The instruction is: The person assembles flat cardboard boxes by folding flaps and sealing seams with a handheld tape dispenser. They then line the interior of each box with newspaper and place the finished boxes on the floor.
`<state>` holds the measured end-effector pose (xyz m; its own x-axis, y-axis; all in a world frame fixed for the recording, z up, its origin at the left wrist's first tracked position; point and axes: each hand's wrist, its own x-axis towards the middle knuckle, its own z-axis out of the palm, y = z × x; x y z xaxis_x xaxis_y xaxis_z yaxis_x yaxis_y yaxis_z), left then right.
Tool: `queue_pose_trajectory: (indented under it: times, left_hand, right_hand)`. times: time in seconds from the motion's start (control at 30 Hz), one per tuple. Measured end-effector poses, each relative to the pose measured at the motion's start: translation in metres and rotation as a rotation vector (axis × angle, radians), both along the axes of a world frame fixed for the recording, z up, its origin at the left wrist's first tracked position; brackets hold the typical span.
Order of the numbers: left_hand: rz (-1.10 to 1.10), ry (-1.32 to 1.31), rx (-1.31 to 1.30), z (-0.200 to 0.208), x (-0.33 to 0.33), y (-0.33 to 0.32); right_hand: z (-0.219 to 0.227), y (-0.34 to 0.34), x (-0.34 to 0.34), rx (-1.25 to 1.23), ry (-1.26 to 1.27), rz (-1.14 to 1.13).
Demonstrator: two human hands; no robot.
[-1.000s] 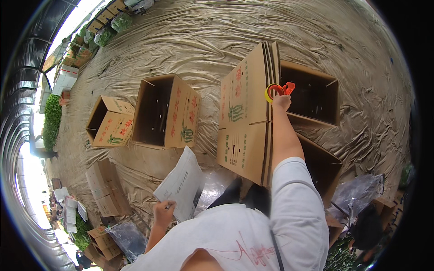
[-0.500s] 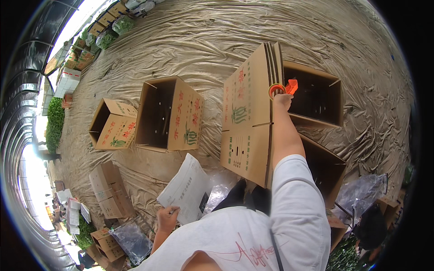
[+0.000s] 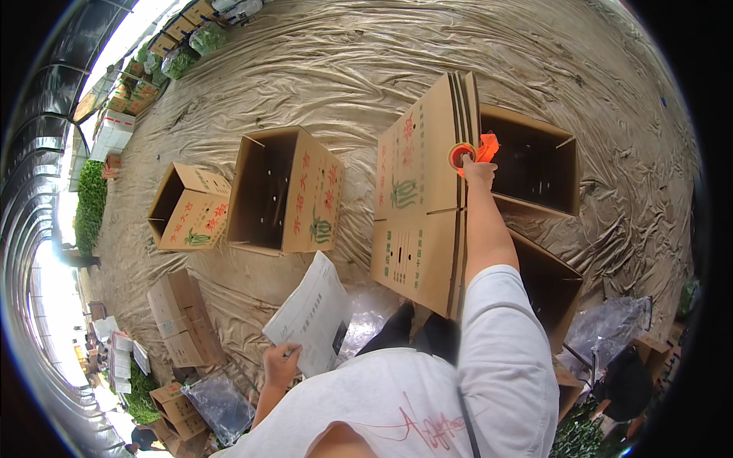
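- Cardboard stays the main change: the stack of flattened brown cardboard boxes [image 3: 424,206] with red and green print has tilted slightly and its top edge now sits nearer the upper centre than a second ago.
- The right hand [image 3: 479,172] remains stretched out at centre right, clenched around the orange tape dispenser [image 3: 467,154], which is pressed against the top edge of that stack.
- The left hand [image 3: 281,365], at lower left, has drifted a little rightward; it grasps the white printed paper sheet [image 3: 313,313] by its lower corner.
- The open brown carton [image 3: 534,164] behind the stack is partly hidden by it; its inside is dark and hard to read.
- The right hand's fingers are mostly covered by the dispenser, and the lower carton [image 3: 546,286] is cut off by the white sleeve [image 3: 504,359].
- Two more open cartons, one large [image 3: 286,191] and one small [image 3: 187,208], lie on their sides at centre left.
- All rest on a wrinkled tan plastic ground sheet [image 3: 366,69]; green plants [image 3: 92,198] line the left rim under a curved greenhouse frame.
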<state>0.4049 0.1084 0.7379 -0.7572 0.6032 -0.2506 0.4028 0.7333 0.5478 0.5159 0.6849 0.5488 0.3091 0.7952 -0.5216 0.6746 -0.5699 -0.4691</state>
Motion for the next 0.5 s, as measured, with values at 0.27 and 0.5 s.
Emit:
queue_pose_trajectory:
  times: [0.27, 0.5]
  left_hand:
    - [-0.146, 0.101, 0.064, 0.016, -0.010, 0.038]
    - [0.018, -0.460, 0.726, 0.014, -0.015, 0.116]
  right_hand:
    - [0.009, -0.025, 0.023, 0.411, -0.032, 0.072]
    - [0.151, -0.275, 0.022, -0.231, 1.203, 0.808]
